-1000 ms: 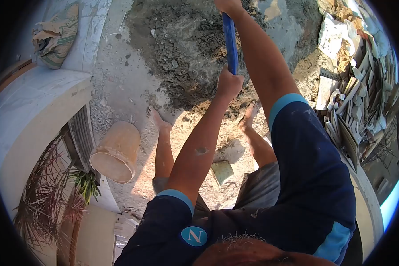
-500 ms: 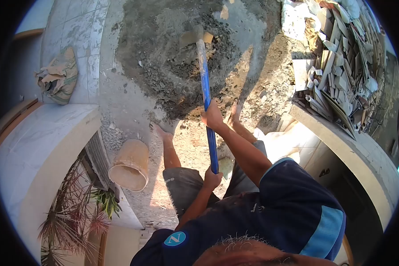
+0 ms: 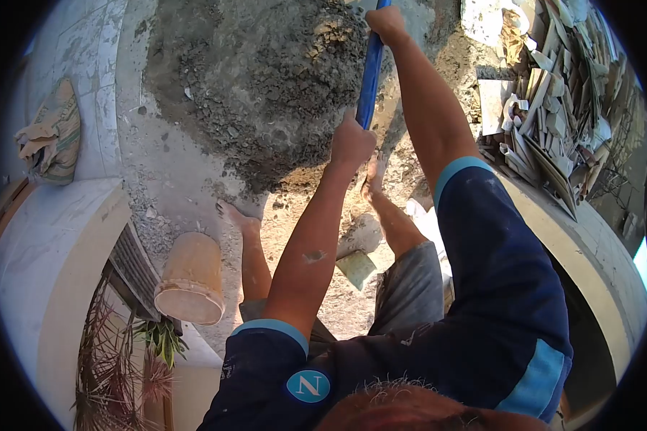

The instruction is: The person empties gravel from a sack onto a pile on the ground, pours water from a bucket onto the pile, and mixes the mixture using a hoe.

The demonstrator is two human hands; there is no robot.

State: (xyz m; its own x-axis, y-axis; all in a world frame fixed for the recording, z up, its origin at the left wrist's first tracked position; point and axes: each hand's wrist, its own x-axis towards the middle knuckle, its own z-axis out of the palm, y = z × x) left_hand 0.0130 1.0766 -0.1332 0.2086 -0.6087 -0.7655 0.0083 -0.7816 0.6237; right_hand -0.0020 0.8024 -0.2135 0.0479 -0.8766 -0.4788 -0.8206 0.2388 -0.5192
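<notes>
Head view: both hands are curled round a blue handle (image 3: 371,80), which stands at a slight slant in the upper middle of the frame. The left hand (image 3: 352,149) wraps the lower part, its fingers folded inward and largely hidden behind the back of the hand. The right hand (image 3: 387,26), close to the top edge, grips the handle higher up in the same closed way, well apart from the left. Past the right hand, the handle runs out through the top edge, so its far end cannot be seen. A rough grey heap (image 3: 266,86) fills the upper middle, to the left of the handle. Below it are the bare left foot (image 3: 237,214) and the bare right foot (image 3: 373,177). A dusty bucket (image 3: 190,267) lies on its side at lower left, a crumpled sack (image 3: 59,136) is at upper left, and a pile of broken pieces (image 3: 564,108) spreads over the upper right.

Half a second ago both hands were lower in the frame, the arms more bent, and the handle's far end showed on the heap. Now the arms reach farther up the frame and that end is out of sight. The bucket and sack appear farther left than they did then.
</notes>
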